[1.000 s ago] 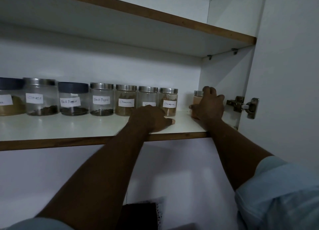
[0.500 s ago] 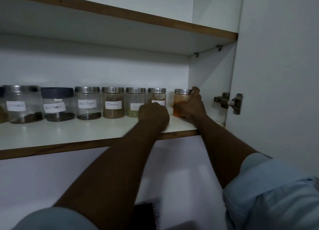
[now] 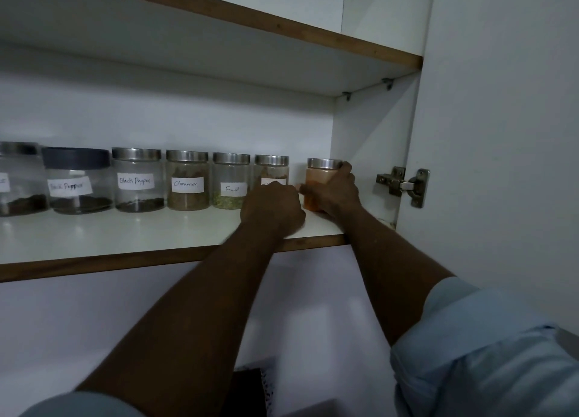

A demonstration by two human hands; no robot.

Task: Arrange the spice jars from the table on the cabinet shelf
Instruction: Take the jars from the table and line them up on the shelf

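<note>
A row of labelled glass spice jars stands along the back of the white cabinet shelf [image 3: 156,238]: two black pepper jars [image 3: 78,181] [image 3: 138,180], a cinnamon jar [image 3: 187,180], a fennel jar [image 3: 231,181] and one more jar [image 3: 271,169] half hidden by my left hand. My left hand [image 3: 272,210] rests as a fist on the shelf in front of that jar. At the right end of the row my right hand [image 3: 335,191] wraps around a steel-lidded jar of orange powder [image 3: 319,178] standing on the shelf.
The shelf above [image 3: 282,28] hangs low over the jars. The cabinet's side wall [image 3: 369,153] is just right of the orange jar. The open door [image 3: 501,134] with its metal hinge [image 3: 404,184] is at the right. A dark object shows below, between my arms.
My right hand has slid the orange jar leftward, away from the side wall and closer to the row. My left hand has curled from a flat palm into a fist.
</note>
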